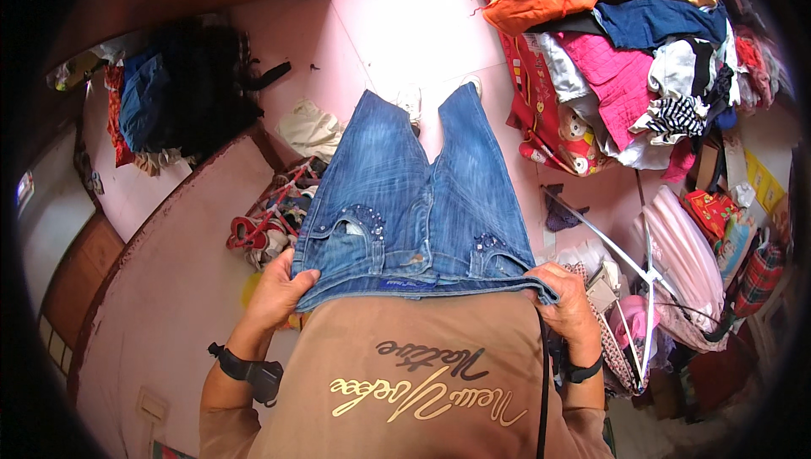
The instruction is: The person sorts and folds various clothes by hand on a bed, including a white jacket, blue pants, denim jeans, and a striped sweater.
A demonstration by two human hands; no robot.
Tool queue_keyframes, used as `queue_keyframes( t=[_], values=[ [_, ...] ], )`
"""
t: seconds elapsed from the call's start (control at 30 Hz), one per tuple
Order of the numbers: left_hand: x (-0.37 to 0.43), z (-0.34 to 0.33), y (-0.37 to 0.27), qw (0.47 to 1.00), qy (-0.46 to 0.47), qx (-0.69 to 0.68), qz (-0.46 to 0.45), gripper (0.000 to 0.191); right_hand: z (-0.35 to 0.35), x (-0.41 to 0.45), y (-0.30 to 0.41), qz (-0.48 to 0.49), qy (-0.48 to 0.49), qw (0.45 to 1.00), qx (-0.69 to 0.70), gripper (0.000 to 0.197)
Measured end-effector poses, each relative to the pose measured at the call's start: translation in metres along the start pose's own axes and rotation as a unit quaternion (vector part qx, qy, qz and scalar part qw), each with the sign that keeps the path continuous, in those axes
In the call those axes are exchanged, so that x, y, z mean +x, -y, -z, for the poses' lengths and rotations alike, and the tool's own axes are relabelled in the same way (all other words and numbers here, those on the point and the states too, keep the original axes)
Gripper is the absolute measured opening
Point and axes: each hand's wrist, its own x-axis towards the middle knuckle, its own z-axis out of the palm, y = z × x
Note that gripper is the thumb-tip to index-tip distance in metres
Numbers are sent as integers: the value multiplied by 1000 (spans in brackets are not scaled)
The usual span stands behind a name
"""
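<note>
A pair of blue denim jeans (405,205) hangs spread out in front of my body, waistband at the top edge nearest my brown shirt (418,345). My left hand (282,288) pinches one end of the waistband, with the thumb over it. The other end is gripped in my right hand (561,294), where the band's edge folds a little. Small shiny studs decorate the cloth around both front pockets. A button sits at the middle of the waistband. Below the jeans' legs, parts of white footwear (410,99) show on the pale floor.
A large heap of clothes (608,72) lies on a red patterned cover at the upper right. White metal rods (651,276) and a pink pleated item (684,250) stand at the right. Dark clothes (196,91) hang at the upper left. Cream cloth (310,129) lies beside the jeans.
</note>
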Motion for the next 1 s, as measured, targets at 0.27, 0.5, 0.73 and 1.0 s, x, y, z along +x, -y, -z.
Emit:
queue_keyframes(
  t=[0.27,0.5,0.73,1.0],
  values=[
    [20,-4,31,997,-17,54,-59,24,-10,2,-23,38,-4,999,-39,41],
    [18,1,54,994,21,46,97,19,-1,5,-31,-26,100,993,57,23],
    [-3,-22,44,994,32,20,102,14,24,-11,-34,-82,200,970,111,26],
    [-10,-36,40,995,34,-9,93,19,38,-14,-8,-91,173,976,94,25]
  ],
)
